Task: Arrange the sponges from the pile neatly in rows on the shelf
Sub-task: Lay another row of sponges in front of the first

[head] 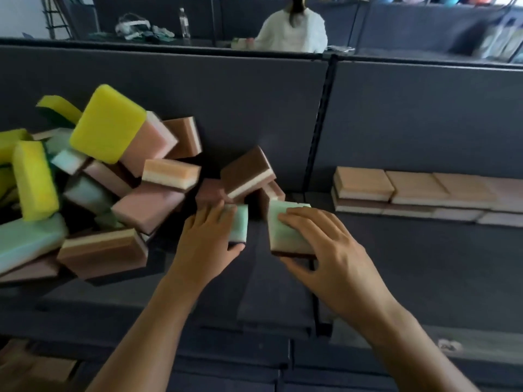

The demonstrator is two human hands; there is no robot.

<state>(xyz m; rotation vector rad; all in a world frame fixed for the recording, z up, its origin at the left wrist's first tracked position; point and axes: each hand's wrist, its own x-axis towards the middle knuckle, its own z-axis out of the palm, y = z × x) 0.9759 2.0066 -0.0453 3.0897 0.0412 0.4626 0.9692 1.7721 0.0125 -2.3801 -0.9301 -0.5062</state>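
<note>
A loose pile of sponges [93, 179] in yellow, pink, brown and pale green fills the left of the dark shelf [410, 264]. My left hand [206, 241] grips a pale green sponge [240, 222] at the pile's right edge. My right hand [325, 250] grips another pale green sponge with a brown base [283, 236] just to the right of it. Two stacked rows of peach and pink sponges [418, 193] lie flat against the back panel on the right.
A vertical slotted post [319, 123] splits the grey back panel between pile and rows. A few brown sponges [249, 174] lean just behind my hands. Beyond the panel a person in white [294, 29] sits near a bottle [184, 22]. A lower shelf holds more sponges [42, 366].
</note>
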